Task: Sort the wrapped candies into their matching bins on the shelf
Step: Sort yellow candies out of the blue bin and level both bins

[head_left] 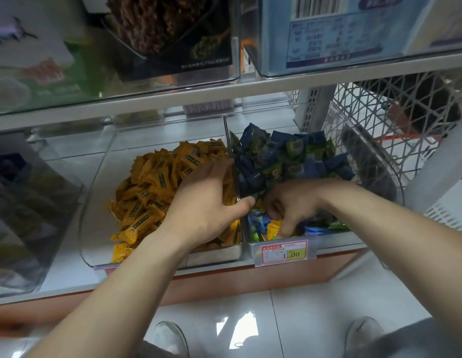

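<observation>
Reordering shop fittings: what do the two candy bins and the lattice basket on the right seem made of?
The orange-candy bin and blue-candy bin look like clear, glossy hard plastic: shelf and candies show through their walls, with glare on the rims. The lattice basket looks like white moulded plastic, matte; coated wire is possible.

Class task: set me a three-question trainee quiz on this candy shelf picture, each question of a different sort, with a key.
1. True or false: the right hand reaches into the right bin, among blue and green candies.
2. What colour are the stray candies beside that hand? A) red B) yellow C) white
3. Fill in: the left hand lies over the left bin, which holds ____ candies.
Key: 1 true; 2 B; 3 yellow.
</observation>
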{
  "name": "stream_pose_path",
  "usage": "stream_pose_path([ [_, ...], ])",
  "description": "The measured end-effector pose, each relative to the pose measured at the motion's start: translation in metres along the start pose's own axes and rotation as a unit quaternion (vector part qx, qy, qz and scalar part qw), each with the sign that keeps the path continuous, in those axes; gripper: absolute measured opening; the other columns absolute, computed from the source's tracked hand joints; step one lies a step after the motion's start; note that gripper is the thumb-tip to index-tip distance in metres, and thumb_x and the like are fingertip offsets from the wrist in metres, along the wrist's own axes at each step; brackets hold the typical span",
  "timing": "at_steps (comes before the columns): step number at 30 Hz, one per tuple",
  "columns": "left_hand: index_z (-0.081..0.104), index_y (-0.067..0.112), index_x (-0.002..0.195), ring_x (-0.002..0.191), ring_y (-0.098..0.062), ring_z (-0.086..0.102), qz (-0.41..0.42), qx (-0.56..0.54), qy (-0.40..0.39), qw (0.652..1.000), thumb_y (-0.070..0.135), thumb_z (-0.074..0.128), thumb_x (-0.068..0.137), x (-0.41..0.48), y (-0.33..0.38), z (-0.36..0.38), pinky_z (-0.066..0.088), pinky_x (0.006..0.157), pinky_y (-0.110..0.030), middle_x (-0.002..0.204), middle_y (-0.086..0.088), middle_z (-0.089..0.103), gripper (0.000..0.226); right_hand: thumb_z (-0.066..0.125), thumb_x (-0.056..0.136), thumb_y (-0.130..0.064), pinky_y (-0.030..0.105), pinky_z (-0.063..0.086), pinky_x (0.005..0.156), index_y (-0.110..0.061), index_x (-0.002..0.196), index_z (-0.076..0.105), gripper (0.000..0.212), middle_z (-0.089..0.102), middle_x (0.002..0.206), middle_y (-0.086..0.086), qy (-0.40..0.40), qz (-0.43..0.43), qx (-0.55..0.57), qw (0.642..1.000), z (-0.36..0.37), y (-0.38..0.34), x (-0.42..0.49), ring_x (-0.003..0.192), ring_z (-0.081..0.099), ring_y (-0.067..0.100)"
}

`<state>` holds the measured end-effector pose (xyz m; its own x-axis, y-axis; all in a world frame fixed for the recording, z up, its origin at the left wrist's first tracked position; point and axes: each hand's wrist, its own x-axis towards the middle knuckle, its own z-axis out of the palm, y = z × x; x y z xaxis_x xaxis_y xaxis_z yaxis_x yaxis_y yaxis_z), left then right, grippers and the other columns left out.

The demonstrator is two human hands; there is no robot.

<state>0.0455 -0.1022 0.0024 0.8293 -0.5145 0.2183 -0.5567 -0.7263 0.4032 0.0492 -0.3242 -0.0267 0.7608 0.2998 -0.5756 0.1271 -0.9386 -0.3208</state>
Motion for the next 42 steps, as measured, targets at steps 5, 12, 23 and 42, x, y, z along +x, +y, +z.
stream_pose_path([
  [5,0.041,0.028,0.144,0.124,-0.018,0.049,-0.005,0.010,-0.002,1.000,0.065,0.061,0.080,0.000,-0.001,0.001,0.046,0.098,-0.033,0.138,0.003,0.053,0.076,0.086,0.068,-0.044,0.024,0.044,0.062,-0.031,0.102,0.068,0.041,0.060,0.094,-0.015,0.019,-0.019,-0.021,0.999,0.003,-0.003,-0.004,0.080,0.055,0.004],
  [12,0.041,0.028,0.142,0.122,-0.020,0.050,-0.004,0.007,0.001,1.000,0.065,0.062,0.081,0.000,0.000,0.001,0.044,0.096,-0.030,0.135,0.003,0.054,0.074,0.087,0.062,-0.053,0.026,0.051,0.081,-0.036,0.122,0.062,0.067,0.062,0.108,-0.017,-0.037,0.028,-0.004,0.999,-0.005,-0.003,-0.009,0.092,0.057,0.004],
  [23,0.040,0.029,0.143,0.123,-0.020,0.049,-0.005,0.017,0.000,1.000,0.068,0.061,0.080,0.001,-0.002,0.001,0.043,0.098,-0.032,0.136,0.003,0.053,0.078,0.080,0.078,-0.035,0.037,0.051,0.079,-0.031,0.084,0.073,0.010,0.071,0.088,-0.009,0.051,-0.040,0.053,0.996,0.003,0.007,0.001,0.084,0.064,0.010],
  [42,0.042,0.027,0.141,0.127,-0.021,0.043,0.007,-0.019,0.096,0.995,0.067,0.057,0.082,0.011,0.026,0.005,0.041,0.102,-0.033,0.135,0.000,0.048,0.073,0.078,0.085,-0.026,0.011,0.044,0.058,-0.028,0.073,0.073,0.013,0.070,0.069,-0.012,0.434,-0.073,0.379,0.814,-0.024,-0.006,-0.042,0.063,0.062,-0.002],
])
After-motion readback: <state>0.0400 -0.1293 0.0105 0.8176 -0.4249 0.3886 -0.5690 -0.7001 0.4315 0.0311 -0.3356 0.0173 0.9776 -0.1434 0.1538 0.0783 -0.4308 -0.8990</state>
